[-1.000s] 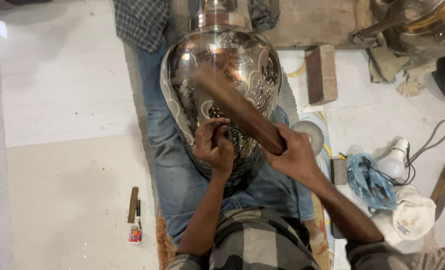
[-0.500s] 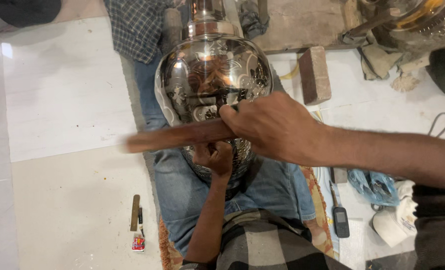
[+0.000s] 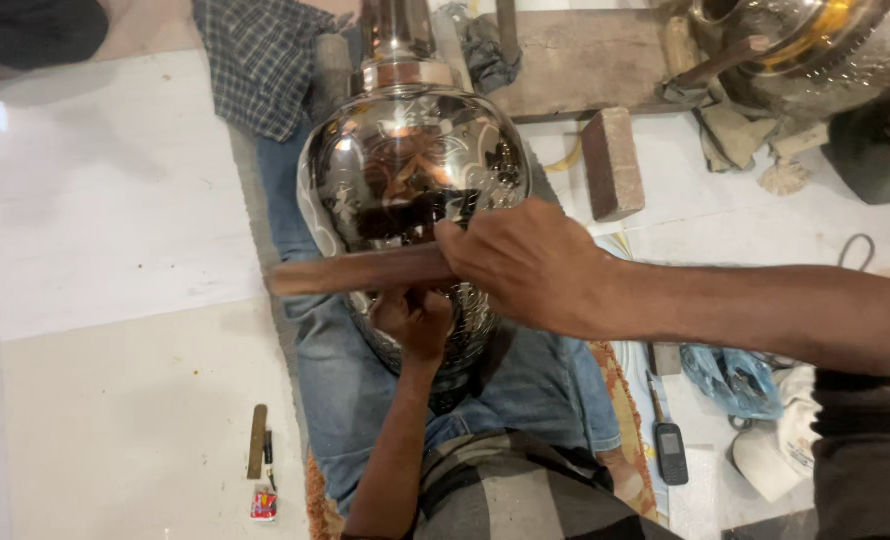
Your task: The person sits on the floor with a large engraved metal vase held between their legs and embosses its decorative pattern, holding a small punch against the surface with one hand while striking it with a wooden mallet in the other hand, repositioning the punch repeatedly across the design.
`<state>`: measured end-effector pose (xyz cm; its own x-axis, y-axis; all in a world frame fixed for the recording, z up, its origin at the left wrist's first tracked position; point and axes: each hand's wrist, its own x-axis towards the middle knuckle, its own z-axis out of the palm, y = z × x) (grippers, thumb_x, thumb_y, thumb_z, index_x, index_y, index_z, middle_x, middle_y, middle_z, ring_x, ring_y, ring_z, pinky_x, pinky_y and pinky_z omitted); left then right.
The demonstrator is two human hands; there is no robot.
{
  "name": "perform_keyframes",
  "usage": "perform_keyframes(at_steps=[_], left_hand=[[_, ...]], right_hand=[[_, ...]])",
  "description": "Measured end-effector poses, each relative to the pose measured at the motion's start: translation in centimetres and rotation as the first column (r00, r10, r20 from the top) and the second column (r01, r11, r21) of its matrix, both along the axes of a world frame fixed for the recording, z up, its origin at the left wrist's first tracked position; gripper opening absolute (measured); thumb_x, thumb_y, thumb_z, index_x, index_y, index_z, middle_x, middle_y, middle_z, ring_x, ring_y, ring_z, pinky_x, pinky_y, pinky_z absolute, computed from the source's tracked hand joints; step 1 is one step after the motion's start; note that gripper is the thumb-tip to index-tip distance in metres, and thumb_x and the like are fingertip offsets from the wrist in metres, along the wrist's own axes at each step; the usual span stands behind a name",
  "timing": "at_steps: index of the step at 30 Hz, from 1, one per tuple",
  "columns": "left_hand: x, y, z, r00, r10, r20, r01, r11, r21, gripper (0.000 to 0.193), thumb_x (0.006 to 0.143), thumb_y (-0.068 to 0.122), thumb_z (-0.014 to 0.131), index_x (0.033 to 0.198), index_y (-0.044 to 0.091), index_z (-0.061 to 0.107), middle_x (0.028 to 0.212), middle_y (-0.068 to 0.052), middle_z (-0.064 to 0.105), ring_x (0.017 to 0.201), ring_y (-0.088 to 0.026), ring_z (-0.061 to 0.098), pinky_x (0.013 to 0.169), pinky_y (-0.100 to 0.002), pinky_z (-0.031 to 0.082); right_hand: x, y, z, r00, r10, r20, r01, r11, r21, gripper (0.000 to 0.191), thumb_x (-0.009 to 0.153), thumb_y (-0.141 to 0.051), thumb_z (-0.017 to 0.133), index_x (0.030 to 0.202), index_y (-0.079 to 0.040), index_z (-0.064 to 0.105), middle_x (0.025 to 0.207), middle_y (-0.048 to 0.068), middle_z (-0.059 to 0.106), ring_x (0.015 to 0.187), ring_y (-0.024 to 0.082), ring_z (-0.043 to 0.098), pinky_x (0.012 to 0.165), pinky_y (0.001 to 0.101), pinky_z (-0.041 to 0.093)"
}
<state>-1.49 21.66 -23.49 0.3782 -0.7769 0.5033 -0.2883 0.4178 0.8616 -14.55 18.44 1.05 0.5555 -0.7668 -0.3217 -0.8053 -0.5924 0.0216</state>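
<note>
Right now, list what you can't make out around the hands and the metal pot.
Head view:
- Left hand: what it grips is hidden; the wooden stick crosses above it.
- Right hand: covers the stick's near end.
- Metal pot: its neck is cut off by the top edge.
- Small items on the floor: too small to identify.

I'm looking down into a metalworker's floor workshop. An engraved, polished metal vessel (image 3: pixel 410 190) rests across my jeans-clad lap on a pale tiled floor (image 3: pixel 115 250). A second brass pot (image 3: pixel 815 50) sits at the upper right corner, a worn wooden block (image 3: pixel 585 55) lies along the top edge, with a brick (image 3: pixel 612 163) just below it and small hand tools (image 3: pixel 257 442) on the tiles at lower left.
</note>
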Motion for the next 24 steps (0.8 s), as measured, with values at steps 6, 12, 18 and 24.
perform_keyframes(at_steps=[6,12,18,24], left_hand=[[1.7,-1.1,1.3,0.957,-0.053,0.287,0.074,0.995,-0.061,0.022,0.077,0.001,0.059,0.094,0.004,0.072,0.065,-0.012,0.056,0.054,-0.03,0.054,0.055,-0.041,0.045],[3.0,-2.5,3.8,0.898,-0.248,0.363,0.286,0.957,-0.052,0.029,0.077,-0.009,0.058,0.102,0.001,0.069,0.074,-0.012,0.063,0.06,-0.029,0.061,0.056,-0.039,0.049],[5.0,-4.8,6.7,0.714,-0.501,0.489,0.573,0.82,0.003,0.043,0.078,-0.011,0.06,0.118,0.003,0.065,0.087,-0.011,0.072,0.073,-0.026,0.073,0.062,-0.035,0.057],[5.4,-6.5,9.1,0.492,-0.602,0.629,0.671,0.722,0.166,0.05,0.076,-0.013,0.064,0.12,0.011,0.069,0.074,-0.007,0.07,0.062,-0.023,0.067,0.054,-0.037,0.051]], right_hand=[[-1.7,0.6,-0.7,0.899,0.15,0.411,-0.067,0.976,-0.209,0.056,0.069,-0.013,0.074,0.115,0.004,0.05,0.076,0.012,0.059,0.057,0.029,0.062,0.044,0.0423,0.047],[-4.5,1.5,-1.4,0.932,-0.131,0.337,0.139,0.99,0.001,0.04,0.066,-0.006,0.073,0.099,-0.003,0.049,0.064,0.014,0.06,0.053,0.034,0.061,0.046,0.046,0.045],[-6.5,4.1,-9.0,0.55,-0.598,0.583,0.523,0.791,0.319,0.039,0.072,-0.004,0.071,0.109,-0.002,0.059,0.068,0.01,0.066,0.053,0.02,0.065,0.049,0.0354,0.053],[-6.8,9.9,-17.8,0.212,-0.662,0.719,0.634,0.653,0.415,0.035,0.071,-0.01,0.088,0.094,0.004,0.065,0.073,0.011,0.062,0.065,0.016,0.056,0.058,0.0329,0.046]])
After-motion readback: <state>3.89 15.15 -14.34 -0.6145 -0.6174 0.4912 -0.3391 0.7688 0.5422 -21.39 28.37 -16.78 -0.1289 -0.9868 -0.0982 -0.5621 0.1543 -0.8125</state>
